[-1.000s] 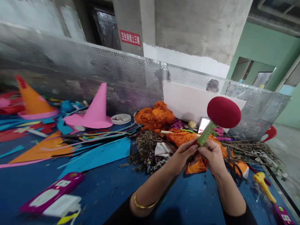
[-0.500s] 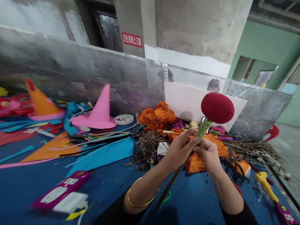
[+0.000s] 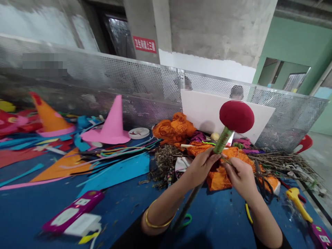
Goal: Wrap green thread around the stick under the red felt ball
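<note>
My left hand (image 3: 199, 169) is closed around a stick (image 3: 191, 200), which leans up and to the right. A dark red, fabric-looking ball (image 3: 236, 117) tops it. Below the ball, the upper shaft is covered in a green wrapping (image 3: 222, 140). Beside the stick, my right hand (image 3: 241, 177) pinches a thin greenish strip (image 3: 226, 160) between thumb and fingers; the strip's far end is hard to make out near my left fingers. Orange cloth (image 3: 220, 180) lies behind and under both hands.
Black scissors (image 3: 263, 183) and a yellow glue gun (image 3: 298, 204) lie at the right, near dry twigs (image 3: 290, 162). Leftward are a purple power strip (image 3: 75, 211), a pink cone hat (image 3: 114, 121) and blue sheet material (image 3: 121, 171). A perforated metal screen (image 3: 124, 79) stands behind.
My right hand has drawn away from the shaft to the right and down, with the thin strip now visible in its pinch. The red ball has shifted slightly left.
</note>
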### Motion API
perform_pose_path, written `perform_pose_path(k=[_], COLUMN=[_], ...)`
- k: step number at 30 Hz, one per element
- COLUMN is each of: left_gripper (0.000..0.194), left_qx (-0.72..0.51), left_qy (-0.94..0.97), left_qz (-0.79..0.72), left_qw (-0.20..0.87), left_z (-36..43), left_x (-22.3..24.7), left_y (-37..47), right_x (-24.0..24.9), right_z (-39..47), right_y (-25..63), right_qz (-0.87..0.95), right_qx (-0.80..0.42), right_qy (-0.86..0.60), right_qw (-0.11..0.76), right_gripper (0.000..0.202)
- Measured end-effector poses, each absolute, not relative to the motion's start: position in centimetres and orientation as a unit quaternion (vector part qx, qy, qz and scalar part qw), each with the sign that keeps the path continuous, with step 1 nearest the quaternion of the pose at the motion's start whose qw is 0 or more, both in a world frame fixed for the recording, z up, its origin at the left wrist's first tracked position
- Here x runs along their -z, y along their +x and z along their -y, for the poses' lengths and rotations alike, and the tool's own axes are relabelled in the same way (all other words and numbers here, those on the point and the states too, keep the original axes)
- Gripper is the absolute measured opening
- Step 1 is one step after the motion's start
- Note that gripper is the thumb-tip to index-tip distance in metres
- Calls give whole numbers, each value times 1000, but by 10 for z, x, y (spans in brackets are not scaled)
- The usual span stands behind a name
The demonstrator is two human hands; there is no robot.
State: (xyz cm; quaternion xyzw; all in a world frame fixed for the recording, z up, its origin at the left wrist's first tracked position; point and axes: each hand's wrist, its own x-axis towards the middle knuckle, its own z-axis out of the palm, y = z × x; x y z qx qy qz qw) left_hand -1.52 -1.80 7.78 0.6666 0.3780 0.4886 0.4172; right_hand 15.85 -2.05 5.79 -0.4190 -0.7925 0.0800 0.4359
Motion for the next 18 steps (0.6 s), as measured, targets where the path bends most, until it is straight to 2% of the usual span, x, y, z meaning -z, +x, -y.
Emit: perform_pose_path(k=[5,9,14,18], left_gripper=[34,40,36,17], left_qx=[-459,-423,-401,-405], left_qy=[621,580,566,621], left_qz=[-327,-317,-345,-417], left_qw=[545,619,633,526], left_z=[10,4,3,1], left_x=[-67,-48,-36,-34], left_y=[-6,1,-5,-15], right_x=[-63,-50,-33,-21], right_z=[22,23,18,10], right_y=[171,172,176,170], right_qz=[766,756,753,767], right_qx=[-66,-91,-158,-168], right_qy=[-394,-405,-420,-439], right_qw=[503,506,482,436], right_gripper=[37,35,36,36])
